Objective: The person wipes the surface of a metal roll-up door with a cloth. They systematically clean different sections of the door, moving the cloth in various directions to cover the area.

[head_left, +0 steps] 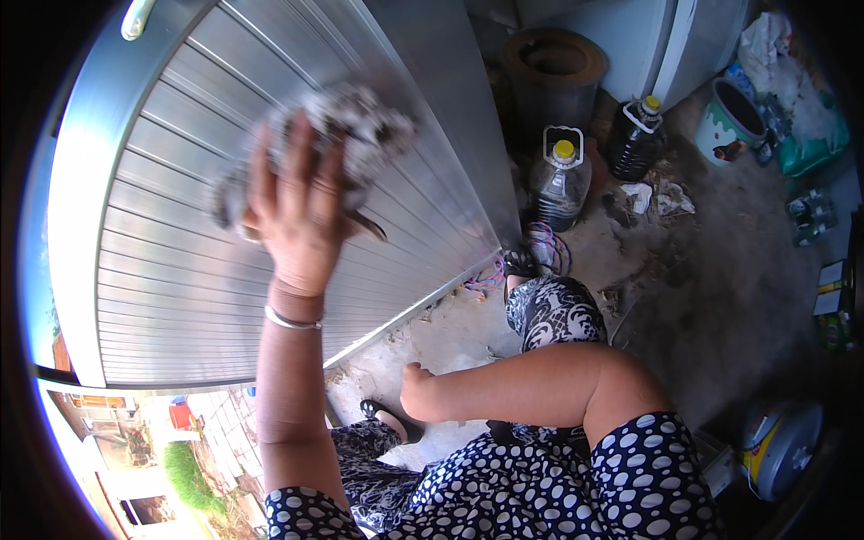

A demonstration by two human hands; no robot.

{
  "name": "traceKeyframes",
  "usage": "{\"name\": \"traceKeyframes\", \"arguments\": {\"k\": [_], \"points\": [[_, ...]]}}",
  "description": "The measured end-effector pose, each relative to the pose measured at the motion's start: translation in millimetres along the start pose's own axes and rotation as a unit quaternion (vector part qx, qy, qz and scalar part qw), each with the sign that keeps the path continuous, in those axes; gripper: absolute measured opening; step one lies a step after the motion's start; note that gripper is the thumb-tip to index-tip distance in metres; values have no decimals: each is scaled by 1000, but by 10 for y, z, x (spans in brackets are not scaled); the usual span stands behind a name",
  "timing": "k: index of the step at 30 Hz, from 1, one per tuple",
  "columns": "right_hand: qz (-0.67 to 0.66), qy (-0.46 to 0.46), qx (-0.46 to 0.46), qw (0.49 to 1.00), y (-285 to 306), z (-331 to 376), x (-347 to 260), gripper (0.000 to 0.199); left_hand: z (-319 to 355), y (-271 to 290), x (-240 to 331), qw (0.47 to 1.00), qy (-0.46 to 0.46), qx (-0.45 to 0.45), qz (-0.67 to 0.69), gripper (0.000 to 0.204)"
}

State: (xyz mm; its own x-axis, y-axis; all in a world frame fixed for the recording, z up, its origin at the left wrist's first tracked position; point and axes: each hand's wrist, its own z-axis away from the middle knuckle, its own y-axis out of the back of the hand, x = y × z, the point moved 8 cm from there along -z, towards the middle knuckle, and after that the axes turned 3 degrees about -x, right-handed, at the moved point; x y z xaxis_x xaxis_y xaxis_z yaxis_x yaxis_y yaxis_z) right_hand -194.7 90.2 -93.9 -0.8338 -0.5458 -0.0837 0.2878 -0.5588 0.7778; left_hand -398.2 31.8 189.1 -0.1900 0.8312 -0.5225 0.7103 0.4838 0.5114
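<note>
My left hand point(297, 211) is raised against a silver ribbed metal door point(162, 288) and presses a crumpled grey cloth point(364, 130) onto it. The cloth is blurred by motion. A thin metal bangle point(290, 319) circles that wrist. My right hand point(416, 389) hangs low in front of my body, curled into a fist with nothing visible in it, above the concrete floor. I am wearing dark clothing with white dots.
Past the door's edge stand a clear plastic jug with a yellow cap point(560, 184), a dark jug point(637, 135), a brown pot point(551, 67) and a paint-stained bucket point(733, 117). A round yellow-and-grey appliance point(778, 445) sits lower right. My sandalled foot point(389, 418) is on the floor.
</note>
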Motion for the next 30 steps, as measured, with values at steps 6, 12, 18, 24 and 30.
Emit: {"name": "traceKeyframes", "arguments": {"k": [6, 12, 18, 24, 30], "points": [[20, 4, -31, 999, -108, -108, -37, 41, 1029, -872, 903, 960, -153, -230, 42, 38], [-18, 26, -33, 999, -17, 44, -104, 62, 1891, -1380, 1400, 916, -232, -320, 66, 48], [-11, 39, 2, 999, -33, -27, -171, 46, 2455, -1760, 1766, 896, -239, -344, 147, 44], [16, 50, -42, 998, 15, -1, -129, 58, 2945, -2032, 2016, 891, -243, -346, 164, 28], [-40, -3, -37, 999, 8, -135, 66, 53, 2361, -1547, 1562, 898, -182, -364, 167, 37]]}}
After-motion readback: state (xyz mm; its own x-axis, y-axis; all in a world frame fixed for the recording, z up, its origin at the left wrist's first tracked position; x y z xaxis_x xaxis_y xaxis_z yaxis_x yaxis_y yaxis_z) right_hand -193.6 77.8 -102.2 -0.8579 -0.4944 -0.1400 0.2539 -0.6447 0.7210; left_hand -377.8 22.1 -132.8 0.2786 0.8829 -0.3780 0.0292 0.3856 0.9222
